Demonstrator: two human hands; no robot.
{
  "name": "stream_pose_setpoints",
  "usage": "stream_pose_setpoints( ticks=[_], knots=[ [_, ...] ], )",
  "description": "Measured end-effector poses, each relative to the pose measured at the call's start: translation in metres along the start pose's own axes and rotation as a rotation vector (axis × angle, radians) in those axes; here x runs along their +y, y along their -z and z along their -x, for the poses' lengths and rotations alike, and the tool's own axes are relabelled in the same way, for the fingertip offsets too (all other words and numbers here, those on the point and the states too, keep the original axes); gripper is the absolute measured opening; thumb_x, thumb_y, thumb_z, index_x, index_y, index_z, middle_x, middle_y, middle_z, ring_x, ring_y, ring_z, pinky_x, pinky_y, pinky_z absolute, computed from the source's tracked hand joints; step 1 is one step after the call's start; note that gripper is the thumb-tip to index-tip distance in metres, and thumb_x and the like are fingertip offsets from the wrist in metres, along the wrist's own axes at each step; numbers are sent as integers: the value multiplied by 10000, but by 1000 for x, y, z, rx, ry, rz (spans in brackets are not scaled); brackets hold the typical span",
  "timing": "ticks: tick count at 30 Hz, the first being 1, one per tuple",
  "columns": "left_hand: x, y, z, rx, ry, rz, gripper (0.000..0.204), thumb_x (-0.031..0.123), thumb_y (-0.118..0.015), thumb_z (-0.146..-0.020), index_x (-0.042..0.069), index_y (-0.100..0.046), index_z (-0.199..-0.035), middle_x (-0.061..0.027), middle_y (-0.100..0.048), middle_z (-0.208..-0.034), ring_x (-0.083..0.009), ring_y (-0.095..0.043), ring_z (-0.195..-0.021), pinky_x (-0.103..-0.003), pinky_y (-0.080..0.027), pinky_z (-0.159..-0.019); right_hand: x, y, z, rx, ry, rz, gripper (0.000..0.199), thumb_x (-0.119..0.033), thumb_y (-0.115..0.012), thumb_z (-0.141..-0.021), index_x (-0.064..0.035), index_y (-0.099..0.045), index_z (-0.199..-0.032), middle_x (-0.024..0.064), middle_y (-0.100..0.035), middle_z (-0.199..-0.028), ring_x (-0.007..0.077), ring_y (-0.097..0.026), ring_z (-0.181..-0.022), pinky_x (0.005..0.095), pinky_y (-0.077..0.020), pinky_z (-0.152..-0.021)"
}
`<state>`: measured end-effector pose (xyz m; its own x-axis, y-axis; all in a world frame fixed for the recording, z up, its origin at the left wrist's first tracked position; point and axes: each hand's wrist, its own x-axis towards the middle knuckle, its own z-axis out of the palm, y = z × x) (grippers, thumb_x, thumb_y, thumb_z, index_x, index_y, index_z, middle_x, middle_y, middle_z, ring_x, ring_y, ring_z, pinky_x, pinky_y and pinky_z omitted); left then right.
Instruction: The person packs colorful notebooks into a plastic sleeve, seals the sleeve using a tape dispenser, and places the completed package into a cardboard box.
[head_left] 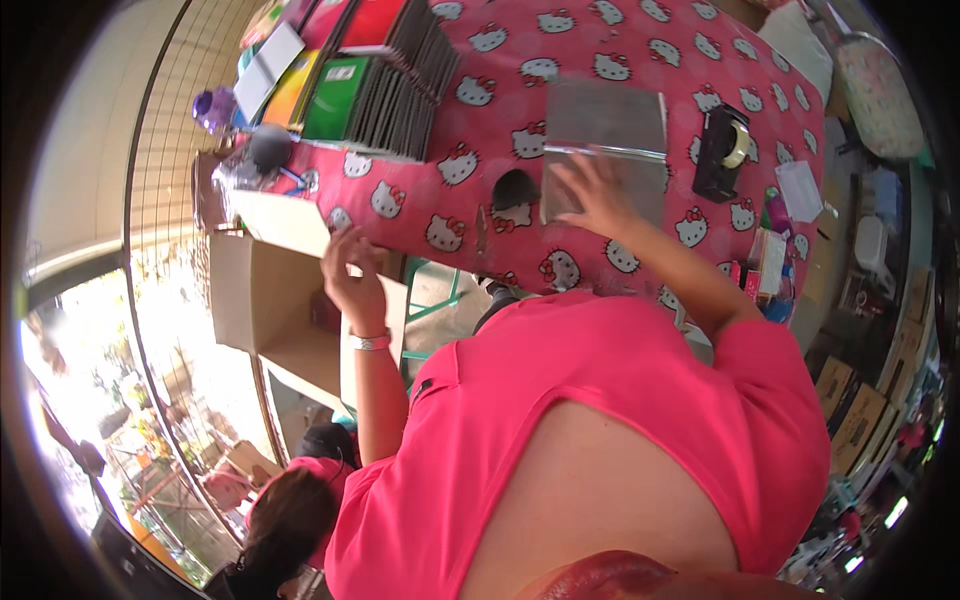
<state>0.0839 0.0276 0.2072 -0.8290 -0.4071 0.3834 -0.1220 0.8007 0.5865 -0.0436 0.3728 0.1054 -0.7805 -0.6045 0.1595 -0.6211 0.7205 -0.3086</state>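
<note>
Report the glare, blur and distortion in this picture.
Head view: glare washes the outdoor area at left nearly white; head view: the fingers of the right hand and the far edge of the grey sheet look blurred; head view: the fisheye lens bows the wire mesh at left, and the picture's corners fall to black.

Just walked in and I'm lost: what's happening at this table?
A person in a pink top has the right hand spread on grey, plastic-looking sheets on the pink tablecloth. The left hand is by an open cardboard box; contact is unclear. Colourful notebook-like stacks stand to the sheets' left, a black tape dispenser to their right.
</note>
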Motion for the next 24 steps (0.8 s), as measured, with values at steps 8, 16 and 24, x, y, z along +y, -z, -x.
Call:
stream_pose_setpoints(
  ticks=[8, 16, 24],
  knots=[
    [47, -136, 6, -686, 393, 316, 234, 146, -637, -818, 23, -638, -1017, -121, -644, -944, -185, -622, -749, -311, -487, -677, 135, -71, 49, 296, -1143, -28, 732, -477, -622, -776, 24, -404, -1263, 232, -480, -1223, 384, -404, -1190, 542, -321, -967],
    [24, -253, 19, -764, -36, -293, 634, 246, -676, -689, 65, -460, -1257, -188, -537, -1163, -339, -490, -1106, -474, -410, -918, 177, -59, -50, -2, -1460, -100, 567, -310, -616, -766, -23, -438, -1222, 215, -495, -1204, 403, -408, -1185, 541, -367, -932],
    [-6, -266, -6, -1210, 199, 26, 460, 184, -721, -658, 73, -583, -1082, -160, -619, -1010, -313, -576, -987, -430, -450, -837, 184, -47, -112, -7, -931, -308, 503, -60, -631, -707, -89, -432, -1168, 182, -563, -1131, 328, -561, -1066, 503, -418, -874]
  ],
)
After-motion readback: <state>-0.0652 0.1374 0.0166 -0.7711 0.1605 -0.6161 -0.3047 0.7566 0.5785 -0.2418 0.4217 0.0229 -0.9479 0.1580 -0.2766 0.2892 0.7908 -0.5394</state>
